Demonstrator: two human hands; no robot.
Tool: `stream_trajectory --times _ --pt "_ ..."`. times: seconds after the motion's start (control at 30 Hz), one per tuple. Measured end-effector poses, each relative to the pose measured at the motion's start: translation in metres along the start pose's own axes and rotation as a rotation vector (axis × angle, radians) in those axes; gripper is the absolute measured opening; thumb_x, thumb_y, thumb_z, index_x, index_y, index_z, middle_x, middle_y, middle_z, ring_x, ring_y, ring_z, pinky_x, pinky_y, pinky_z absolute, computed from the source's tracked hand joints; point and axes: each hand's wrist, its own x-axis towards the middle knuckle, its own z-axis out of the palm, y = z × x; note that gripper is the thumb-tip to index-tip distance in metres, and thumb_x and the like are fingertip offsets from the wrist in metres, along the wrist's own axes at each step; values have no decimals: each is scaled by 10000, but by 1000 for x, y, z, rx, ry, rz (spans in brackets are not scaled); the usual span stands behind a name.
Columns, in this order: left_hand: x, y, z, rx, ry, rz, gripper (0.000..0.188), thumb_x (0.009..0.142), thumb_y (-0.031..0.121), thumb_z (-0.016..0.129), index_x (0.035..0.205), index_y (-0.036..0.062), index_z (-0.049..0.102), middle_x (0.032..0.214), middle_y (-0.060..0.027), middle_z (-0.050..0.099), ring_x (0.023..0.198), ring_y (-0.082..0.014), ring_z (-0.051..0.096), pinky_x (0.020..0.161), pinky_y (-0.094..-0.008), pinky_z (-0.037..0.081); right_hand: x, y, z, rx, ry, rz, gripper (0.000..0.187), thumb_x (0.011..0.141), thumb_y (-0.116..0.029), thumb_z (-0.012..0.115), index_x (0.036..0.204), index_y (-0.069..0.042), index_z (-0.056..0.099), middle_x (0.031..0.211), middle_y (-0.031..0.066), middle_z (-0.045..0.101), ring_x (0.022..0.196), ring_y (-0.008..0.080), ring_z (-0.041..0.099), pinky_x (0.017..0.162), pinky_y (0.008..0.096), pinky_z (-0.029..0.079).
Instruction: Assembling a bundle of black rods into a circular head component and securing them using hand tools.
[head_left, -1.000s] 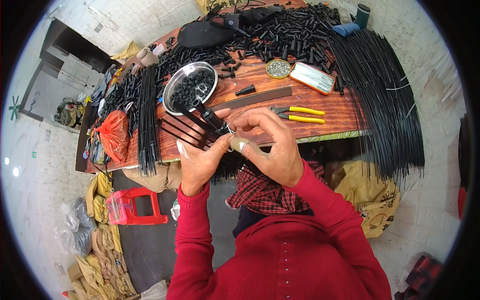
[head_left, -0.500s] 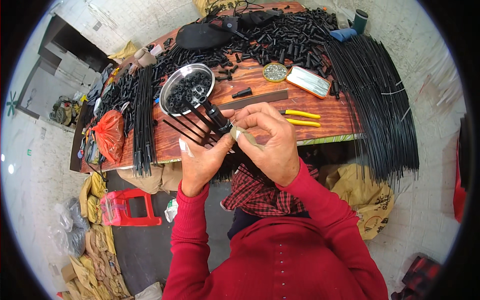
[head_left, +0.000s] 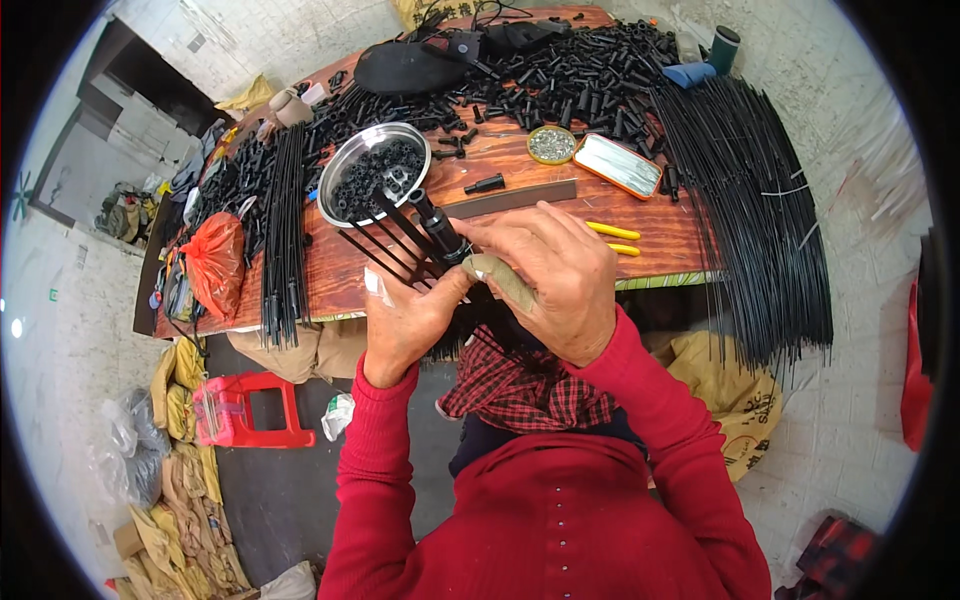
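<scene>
My left hand (head_left: 405, 325) is closed around a black stepped tubular fitting (head_left: 437, 228), tilted up and to the left, together with several thin black rods (head_left: 385, 250) that fan out beside it. White tape shows near the base of the left thumb. My right hand (head_left: 560, 280) is pinched at the fitting's lower end; its thumb wears a tan wrap (head_left: 500, 280). Whatever lies between those fingertips is too small to make out. Behind the fitting stands a steel bowl (head_left: 340, 155) of small black rings. Pliers with yellow handles (head_left: 612, 230) lie partly hidden behind my right hand.
The wooden table (head_left: 510, 150) carries a heap of black fittings (head_left: 590, 70), a dish of small metal pieces (head_left: 550, 145), a tray of thin silvery pieces (head_left: 618, 165) and a flat bar (head_left: 520, 198). Long black rods (head_left: 750, 210) overhang its right edge. A red stool (head_left: 290, 410) stands lower left.
My right hand has shifted slightly right and its fingers have straightened somewhat, covering more of the pliers. The fitting and rods have moved a little to the right.
</scene>
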Motion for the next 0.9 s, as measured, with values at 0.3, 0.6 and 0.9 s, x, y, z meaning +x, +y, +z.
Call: stream_trajectory --times 0.3,0.6,0.9 --pt "1 0 5 -34 -4 26 248 811 -2 764 1043 -32 682 876 -58 714 741 -85 642 632 -235 516 -4 4 -3 -36 24 3 246 710 -155 813 927 -73 731 861 65 716 839 278 702 848 444 552" --pt "6 1 9 -11 -51 40 253 822 3 775 1056 -22 685 895 -48 716 771 -86 638 684 -247 528 -6 9 -6 125 -10 109 130 776 -38 744 894 -18 695 850 108 705 755 306 682 657 387 517" --pt "6 10 8 -3 -112 -29 318 810 39 810 1093 -10 674 951 -40 704 837 -119 638 760 -271 523 -15 16 -9 615 -265 642 153 983 -102 605 1030 42 623 957 77 678 832 113 664 767 250 560"
